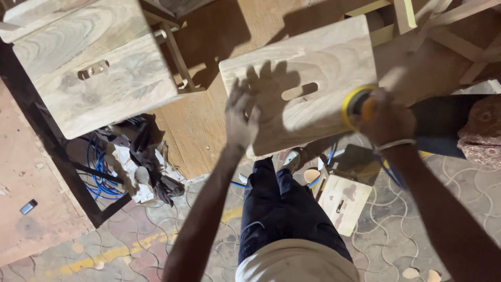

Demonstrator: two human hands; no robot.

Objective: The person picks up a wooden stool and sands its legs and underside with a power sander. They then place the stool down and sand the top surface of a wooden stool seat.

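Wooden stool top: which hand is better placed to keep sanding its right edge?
Probably the right hand: it grips the yellow sander at the stool top's right edge. The left hand rests flat on the near-left corner.

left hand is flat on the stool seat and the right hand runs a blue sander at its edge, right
Not quite: the sander is yellow, not blue. The head view shows the left hand flat on the wooden stool seat and the right hand holding the sander at its right edge.

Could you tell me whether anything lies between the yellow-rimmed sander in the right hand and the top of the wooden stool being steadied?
Nothing visible does. The right hand presses the sander against the stool top's right edge, while the left hand rests flat on its left side, away from the sander.
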